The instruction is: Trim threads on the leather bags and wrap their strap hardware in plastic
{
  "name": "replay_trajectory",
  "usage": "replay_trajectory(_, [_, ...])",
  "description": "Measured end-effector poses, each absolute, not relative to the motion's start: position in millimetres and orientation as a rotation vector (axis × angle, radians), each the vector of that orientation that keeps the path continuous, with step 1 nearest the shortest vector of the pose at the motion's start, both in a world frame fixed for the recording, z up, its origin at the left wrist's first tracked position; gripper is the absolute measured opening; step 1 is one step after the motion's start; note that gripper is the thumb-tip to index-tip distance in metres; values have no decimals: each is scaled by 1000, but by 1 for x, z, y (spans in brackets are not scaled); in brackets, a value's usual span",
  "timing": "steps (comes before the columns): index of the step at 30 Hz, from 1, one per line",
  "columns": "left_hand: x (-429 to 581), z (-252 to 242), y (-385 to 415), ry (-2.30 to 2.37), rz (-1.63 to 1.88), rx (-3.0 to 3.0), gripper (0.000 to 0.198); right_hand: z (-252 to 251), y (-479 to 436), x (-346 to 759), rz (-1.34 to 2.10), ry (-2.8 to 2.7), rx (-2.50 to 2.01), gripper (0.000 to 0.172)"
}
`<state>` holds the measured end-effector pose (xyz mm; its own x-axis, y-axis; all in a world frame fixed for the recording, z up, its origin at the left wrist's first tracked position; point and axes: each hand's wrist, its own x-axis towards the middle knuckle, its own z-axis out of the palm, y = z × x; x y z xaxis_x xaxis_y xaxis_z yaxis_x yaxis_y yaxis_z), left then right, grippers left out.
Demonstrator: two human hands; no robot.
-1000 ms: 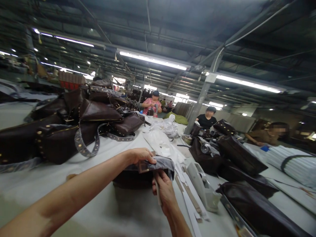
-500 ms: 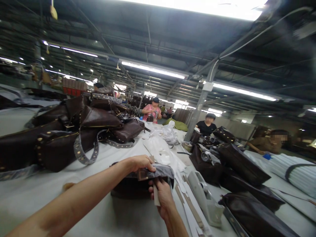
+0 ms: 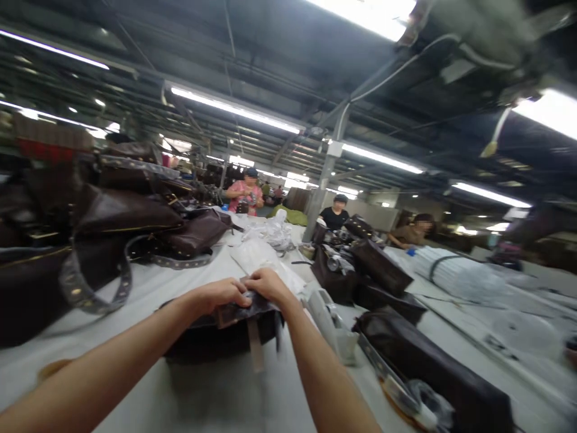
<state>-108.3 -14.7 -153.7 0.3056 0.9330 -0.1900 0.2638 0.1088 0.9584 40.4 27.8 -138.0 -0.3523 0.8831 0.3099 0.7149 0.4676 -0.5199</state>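
A dark brown leather handbag (image 3: 211,340) sits on the white-covered table in front of me. Across its top lies a strap (image 3: 259,305) wrapped in clear film, with a metal buckle (image 3: 228,315) near its left part. My left hand (image 3: 229,293) is closed on this strap, thumb on top. Right beside it, my right hand (image 3: 267,284) bends over the strap from above, fingers closed and partly hidden on the far side. A narrow beige strip (image 3: 255,347) hangs from under the strap down the bag's front.
Dark studded bags (image 3: 130,210) are heaped at left, with more bags (image 3: 383,264) at right. A grey-white tape dispenser (image 3: 331,325) stands right of my work. Crumpled white wrapping (image 3: 265,231) lies ahead. Several people (image 3: 246,192) work beyond the table. Film-wrapped white rolls (image 3: 455,267) lie far right.
My right hand has moved from below the strap, where it held the beige strip, to its top beside my left hand. The strip now hangs free at its lower end. My view has turned right.
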Motion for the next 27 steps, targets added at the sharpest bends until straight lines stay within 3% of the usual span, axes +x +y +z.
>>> replay_trajectory(6, [-107,-157,-10,1193,718,1308,14,-172,48,36,389,-2089,-1164,20])
replay_trajectory(11, [-108,-162,-3,1182,739,1265,15,-170,38,45,336,-1967,-1139,18])
replay_trajectory(16, [-117,-165,1,1157,717,1219,19,-182,-7,91,71,-2022,-893,19])
replay_trajectory(19, [-119,-166,2,1140,695,1178,20,-212,-31,116,-316,-2269,-636,40])
replay_trajectory(21, [-117,-165,2,1136,688,1162,20,-231,-38,120,-539,-2284,-598,46])
replay_trajectory(27, [-113,-163,0,1141,661,1178,24,-242,-24,97,-540,-2133,-493,25])
